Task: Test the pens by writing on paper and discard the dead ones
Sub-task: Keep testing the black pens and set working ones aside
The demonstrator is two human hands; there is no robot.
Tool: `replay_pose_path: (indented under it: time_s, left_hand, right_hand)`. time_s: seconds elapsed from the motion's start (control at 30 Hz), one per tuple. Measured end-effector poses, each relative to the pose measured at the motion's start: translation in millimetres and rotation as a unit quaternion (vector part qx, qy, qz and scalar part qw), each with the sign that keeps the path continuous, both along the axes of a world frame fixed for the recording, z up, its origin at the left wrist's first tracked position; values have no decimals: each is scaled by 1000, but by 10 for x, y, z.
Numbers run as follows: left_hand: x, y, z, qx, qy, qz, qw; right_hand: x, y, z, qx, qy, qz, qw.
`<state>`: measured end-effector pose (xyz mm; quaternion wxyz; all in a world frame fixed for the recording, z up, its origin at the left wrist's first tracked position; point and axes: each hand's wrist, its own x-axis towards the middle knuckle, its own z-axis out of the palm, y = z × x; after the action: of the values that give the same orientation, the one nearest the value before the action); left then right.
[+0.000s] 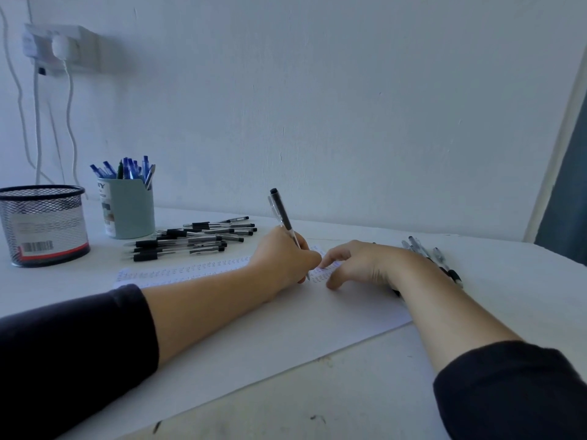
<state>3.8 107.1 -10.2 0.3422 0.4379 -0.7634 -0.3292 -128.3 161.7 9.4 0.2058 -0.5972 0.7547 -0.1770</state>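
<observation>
Head view
Left hand [286, 258]: fingers pinch a black pen [283, 214], tip down on the paper [260, 331].
Right hand [359, 265]: fingers loosely curled, tips pressing the sheet just beside the pen tip, holding nothing.
Pens: black pile [193, 238] beyond the left fingers; more pens [441, 262] behind the right hand.
Risk: sheet may slide if the right fingertips lift; faint ink could be misjudged among the crowded marks.
Surface: white table [397, 376], scuffed near edge.
Room: mesh bin [44, 225], blue-pen cup [128, 211], plain wall [317, 90], cabled socket [58, 47].
</observation>
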Motion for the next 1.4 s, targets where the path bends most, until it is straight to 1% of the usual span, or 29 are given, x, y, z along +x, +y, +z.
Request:
replay_pose_path:
  time_s: [0.6, 1.4]
  left_hand:
    - [12, 9, -15, -9, 14, 3, 1000]
    - [9, 46, 2, -23, 0, -6, 1000]
  right_hand:
    - [-7, -12, -6, 6, -1, -1, 1000]
    - [-27, -38, -20, 5, -1, 3, 1000]
